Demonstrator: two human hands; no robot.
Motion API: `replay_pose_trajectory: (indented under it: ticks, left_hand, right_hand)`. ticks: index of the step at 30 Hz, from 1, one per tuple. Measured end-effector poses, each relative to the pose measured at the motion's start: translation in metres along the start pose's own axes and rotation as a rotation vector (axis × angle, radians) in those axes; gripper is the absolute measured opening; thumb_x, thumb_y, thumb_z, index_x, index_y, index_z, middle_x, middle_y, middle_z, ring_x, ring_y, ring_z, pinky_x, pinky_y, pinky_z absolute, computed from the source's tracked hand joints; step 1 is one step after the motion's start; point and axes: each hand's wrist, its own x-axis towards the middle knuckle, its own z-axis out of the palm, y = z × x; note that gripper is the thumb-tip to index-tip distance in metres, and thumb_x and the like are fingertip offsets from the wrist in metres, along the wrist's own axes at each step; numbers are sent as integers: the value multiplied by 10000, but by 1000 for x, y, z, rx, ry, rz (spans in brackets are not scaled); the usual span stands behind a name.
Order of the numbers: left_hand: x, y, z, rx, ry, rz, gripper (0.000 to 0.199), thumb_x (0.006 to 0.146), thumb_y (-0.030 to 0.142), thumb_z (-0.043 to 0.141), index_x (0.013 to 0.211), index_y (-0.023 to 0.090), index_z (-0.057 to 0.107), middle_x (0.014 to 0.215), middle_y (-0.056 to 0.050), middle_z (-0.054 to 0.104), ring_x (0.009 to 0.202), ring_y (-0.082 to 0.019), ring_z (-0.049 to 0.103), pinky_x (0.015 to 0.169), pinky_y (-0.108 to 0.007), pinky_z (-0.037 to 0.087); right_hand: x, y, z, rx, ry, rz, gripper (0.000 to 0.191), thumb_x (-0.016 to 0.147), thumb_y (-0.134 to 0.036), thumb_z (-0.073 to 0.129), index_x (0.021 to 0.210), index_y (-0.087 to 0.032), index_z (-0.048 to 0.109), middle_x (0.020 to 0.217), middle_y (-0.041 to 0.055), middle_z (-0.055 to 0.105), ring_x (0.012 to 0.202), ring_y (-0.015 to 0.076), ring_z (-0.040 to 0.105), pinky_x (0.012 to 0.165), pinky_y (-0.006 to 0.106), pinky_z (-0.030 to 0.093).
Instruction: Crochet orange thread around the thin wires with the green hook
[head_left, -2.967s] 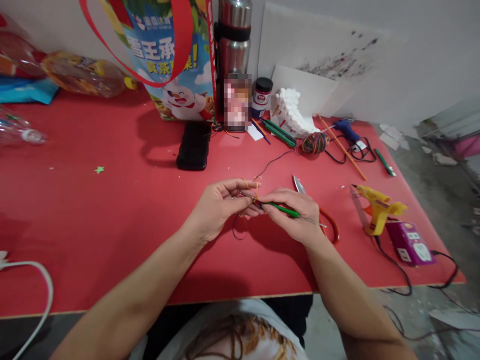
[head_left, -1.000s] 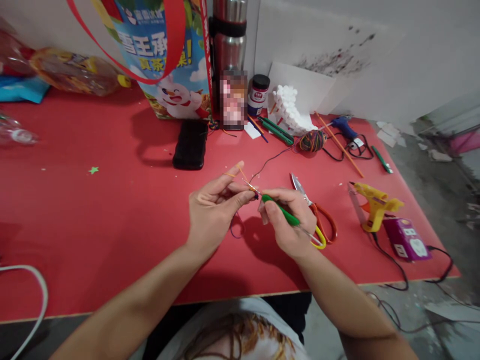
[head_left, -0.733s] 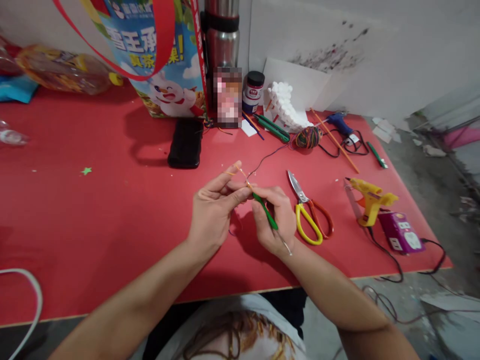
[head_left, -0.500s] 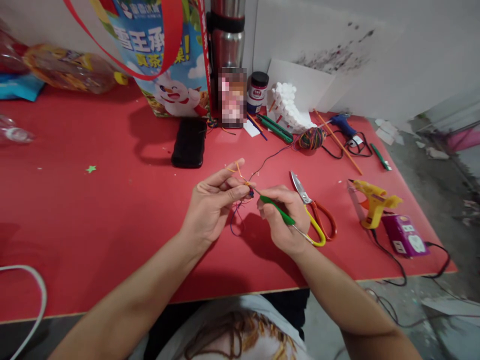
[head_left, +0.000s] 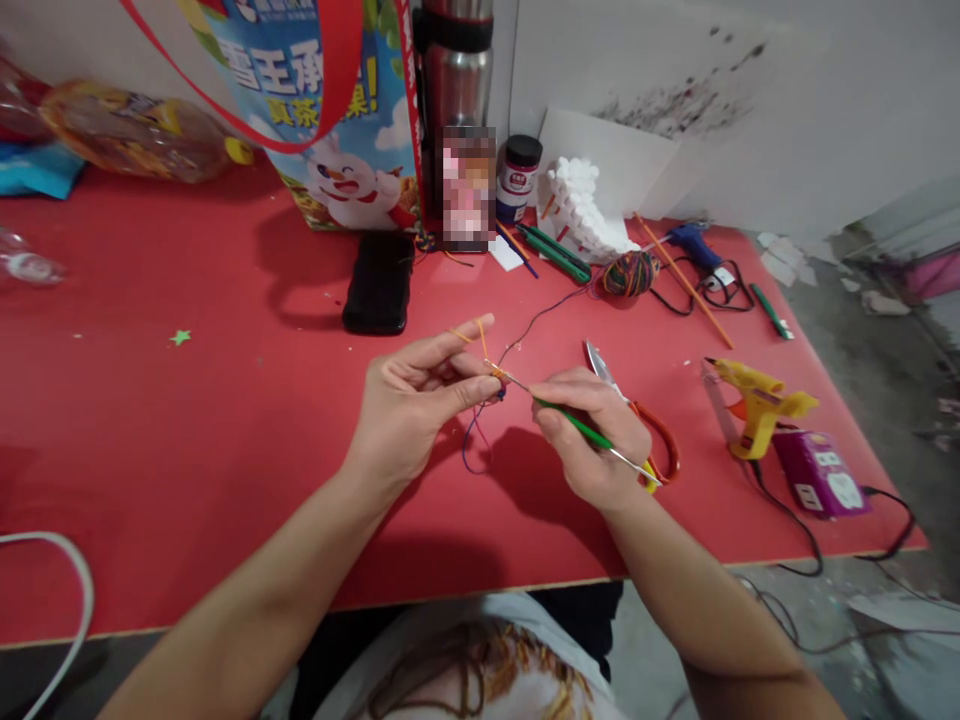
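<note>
My left hand [head_left: 420,395] pinches a small piece of crochet work [head_left: 500,388] in dark blue and orange between thumb and fingers. Orange yarn [head_left: 483,340] loops over its raised index finger. In my right hand [head_left: 592,430] is a crochet hook [head_left: 574,422] with a green grip, and its metal tip meets the work at the left thumb. Loose dark yarn ends hang below. A multicoloured yarn ball [head_left: 630,273] lies farther back, with a strand running toward the left hand. Scissors [head_left: 664,440] with red and yellow handles lie partly hidden behind my right hand.
On the red table [head_left: 225,450] a black phone [head_left: 377,284] lies before a printed bag [head_left: 352,150]. A yellow glue gun [head_left: 757,400] and a purple box [head_left: 821,475] are at the right. Behind are a green cutter [head_left: 555,253], a jar [head_left: 518,180] and a steel flask [head_left: 459,85].
My right hand has shifted right with the crochet hook, covering more of the scissors' handles. The hook lies flatter, and more of its metal shaft shows. My left hand keeps its pinch.
</note>
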Motion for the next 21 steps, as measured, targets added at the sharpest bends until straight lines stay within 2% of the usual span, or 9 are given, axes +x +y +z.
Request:
replay_pose_trajectory:
  ticks: [5, 11, 17, 21]
  left_hand:
    - [1, 0, 0, 19, 1, 24, 473, 686, 137, 905, 1139, 248, 820, 760, -2, 762, 689, -113, 702, 711, -222, 614]
    - [2, 5, -2, 48, -14, 15, 424, 689, 145, 908, 1099, 222, 831, 765, -15, 763, 678, -118, 696, 705, -226, 610]
    - [4, 9, -8, 100, -114, -11, 411, 693, 134, 905, 1092, 205, 837, 790, -44, 769, 723, -149, 719, 749, -260, 616]
    - [4, 11, -12, 149, -177, -57, 408, 721, 136, 889, 1117, 213, 832, 787, -37, 758, 736, -144, 720, 746, -240, 614]
  right_hand:
    - [3, -5, -4, 5, -8, -10, 294, 926, -91, 676, 1179, -230, 735, 941, 55, 758, 849, 185, 697, 771, 358, 575]
    - [7, -5, -10, 33, -39, 1, 340, 906, -56, 672, 1179, -243, 753, 913, 51, 752, 825, 193, 685, 752, 367, 560]
    - [12, -7, -23, 53, -104, 41, 305, 895, -65, 700, 1137, -234, 778, 891, 44, 746, 807, 186, 688, 752, 352, 550]
    - [16, -10, -30, 48, -160, 67, 281, 905, -75, 701, 1120, -238, 777, 910, 37, 765, 810, 176, 702, 741, 327, 548]
